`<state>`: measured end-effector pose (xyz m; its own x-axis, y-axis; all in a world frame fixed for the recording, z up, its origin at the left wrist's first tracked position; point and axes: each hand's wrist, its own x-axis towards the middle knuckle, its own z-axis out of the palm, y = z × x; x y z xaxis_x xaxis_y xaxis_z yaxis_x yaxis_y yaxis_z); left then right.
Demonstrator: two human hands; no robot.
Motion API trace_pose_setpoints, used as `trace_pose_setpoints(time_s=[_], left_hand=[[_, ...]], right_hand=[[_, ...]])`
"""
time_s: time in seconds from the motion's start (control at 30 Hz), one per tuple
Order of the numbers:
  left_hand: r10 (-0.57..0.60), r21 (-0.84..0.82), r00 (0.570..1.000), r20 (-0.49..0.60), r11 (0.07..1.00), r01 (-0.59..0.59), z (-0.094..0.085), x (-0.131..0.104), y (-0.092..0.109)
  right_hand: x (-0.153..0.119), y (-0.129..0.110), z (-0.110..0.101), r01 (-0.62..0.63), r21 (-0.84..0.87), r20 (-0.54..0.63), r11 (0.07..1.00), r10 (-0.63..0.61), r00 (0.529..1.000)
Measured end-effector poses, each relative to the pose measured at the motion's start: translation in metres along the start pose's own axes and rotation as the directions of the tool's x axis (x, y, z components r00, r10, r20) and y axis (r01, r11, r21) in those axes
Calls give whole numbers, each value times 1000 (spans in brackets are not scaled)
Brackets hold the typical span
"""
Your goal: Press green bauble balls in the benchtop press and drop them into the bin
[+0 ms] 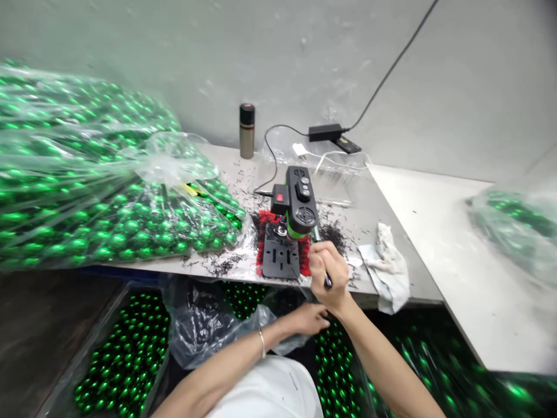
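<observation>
My right hand (329, 274) is closed around a slim pen-like tool (328, 283) with a dark handle, at the table's front edge. The tool's upper end leans toward the black and green machine (300, 200), just right of it. Below the machine's head lies a black slotted base plate (281, 258) on a red sheet (262, 232). My left hand (310, 319) is lower, below the table edge, over the shiny green balls (337, 363). Its fingers are bent but apart, and nothing shows between them.
A big clear bag of green balls (122, 220) covers the table's left. Behind stand a spray can (246, 136) and a power adapter (325, 132) with cables. A stained cloth (387, 270) lies right. Small black bits (224, 264) litter the tabletop. More green balls (126, 348) sit below.
</observation>
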<state>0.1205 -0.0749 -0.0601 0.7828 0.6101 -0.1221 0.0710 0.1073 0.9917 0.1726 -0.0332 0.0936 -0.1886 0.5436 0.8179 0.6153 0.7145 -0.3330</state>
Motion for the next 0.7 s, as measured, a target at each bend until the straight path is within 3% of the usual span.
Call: trace_pose_setpoints(time_s=[0.13, 0.2, 0.27, 0.3, 0.33, 0.37, 0.4, 0.43, 0.47, 0.53, 0.6, 0.7], left_hand=[[-49, 128, 999, 21, 991, 46, -26, -37, 29], [29, 209, 999, 32, 977, -35, -52, -63, 54], [137, 268, 988, -66, 957, -115, -88, -86, 80], [203, 344, 955, -217, 931, -120, -108, -95, 91], [277, 450, 883, -380, 889, -85, -131, -101, 100], [358, 561, 784, -508, 828, -14, -153, -105, 107], [437, 656, 687, -580, 751, 77, -175, -106, 112], [473, 726, 650, -595, 664, 182, -196, -105, 116], [472, 767, 649, -596, 575, 286, -214, -101, 118], [369, 808, 728, -578, 382, 448, -238, -91, 120], [235, 832, 801, -550, 233, 503, -249, -78, 118], [160, 849, 837, -523, 175, 498, -248, -64, 114]], right_hand=[[-3, 1, 1, -26, -18, 5, 1000, 26, 1000], [-3, 1, 3, -18, -16, -10, 1000, 18, 1000], [-3, -1, 4, -6, -8, -38, 1000, 6, 999], [-3, -2, 5, -2, -2, -51, 1000, 2, 999], [-3, -3, 6, -1, 4, -65, 1000, 1, 998], [-4, -3, 7, -3, 11, -80, 1000, 3, 997], [-4, -4, 9, -7, 17, -95, 1000, 9, 995], [-5, -5, 10, -15, 24, -108, 1000, 18, 994], [-6, -5, 11, -27, 31, -120, 999, 30, 992], [-7, -6, 13, -52, 45, -136, 998, 58, 989], [-8, -7, 14, -70, 57, -144, 996, 78, 987], [-9, -7, 14, -73, 59, -145, 996, 81, 986]])
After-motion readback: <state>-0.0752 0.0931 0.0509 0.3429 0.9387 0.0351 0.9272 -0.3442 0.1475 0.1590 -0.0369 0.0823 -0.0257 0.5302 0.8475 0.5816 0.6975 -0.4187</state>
